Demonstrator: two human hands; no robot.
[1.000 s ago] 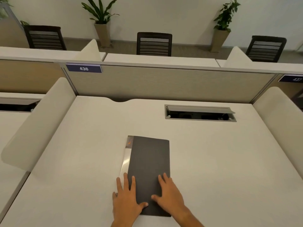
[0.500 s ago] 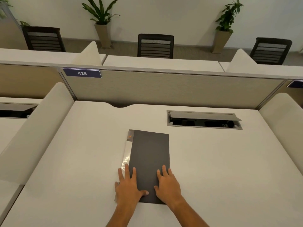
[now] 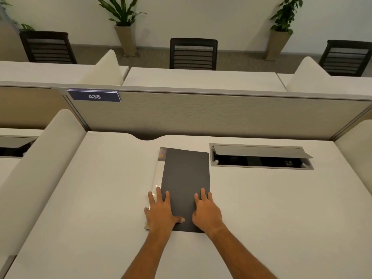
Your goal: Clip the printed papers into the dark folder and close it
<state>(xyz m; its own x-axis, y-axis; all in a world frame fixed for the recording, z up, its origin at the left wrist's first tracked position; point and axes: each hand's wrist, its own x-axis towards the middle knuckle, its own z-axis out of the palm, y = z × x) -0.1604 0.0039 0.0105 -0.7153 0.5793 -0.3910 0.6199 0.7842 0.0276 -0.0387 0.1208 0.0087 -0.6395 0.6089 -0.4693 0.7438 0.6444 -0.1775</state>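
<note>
The left hand (image 3: 161, 212) lies flat with fingers spread wide, palm down on the near left corner of the dark folder (image 3: 186, 182), its outer fingers reaching over the pale glossy spine strip (image 3: 158, 176) along the folder's left edge. The right hand (image 3: 206, 213) also lies flat and open, pressing the folder's near right corner, fingers pointing away. Neither hand grips anything. The folder is closed and lies flat on the tabletop (image 3: 100, 198), about midway between the left and right edges, its far end close to the back edge. Just right of that far end, a cable hatch (image 3: 261, 157) set into the tabletop stands with its lid raised.
</note>
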